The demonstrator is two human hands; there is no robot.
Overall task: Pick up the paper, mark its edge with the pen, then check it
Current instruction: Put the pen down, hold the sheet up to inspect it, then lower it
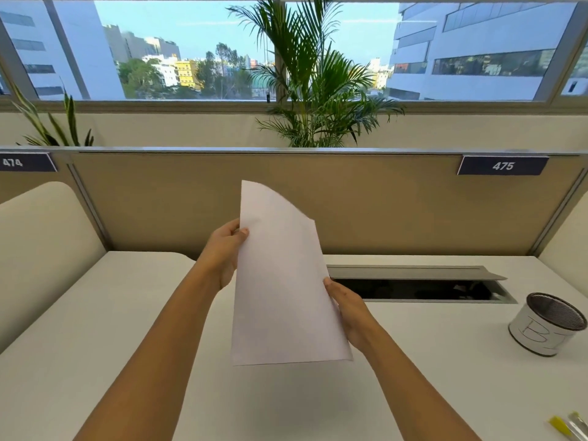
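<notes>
A blank white sheet of paper is held upright above the white desk, in front of me, its top right corner curling back. My left hand pinches the sheet's left edge near the top, thumb on the front. My right hand grips the right edge lower down, fingers behind the sheet. Pens with a yellow cap lie on the desk at the bottom right corner, apart from both hands.
A mesh pen cup wrapped in white paper stands at the right. An open cable tray is set into the desk behind the paper. A beige partition closes the back, with plants and a window beyond.
</notes>
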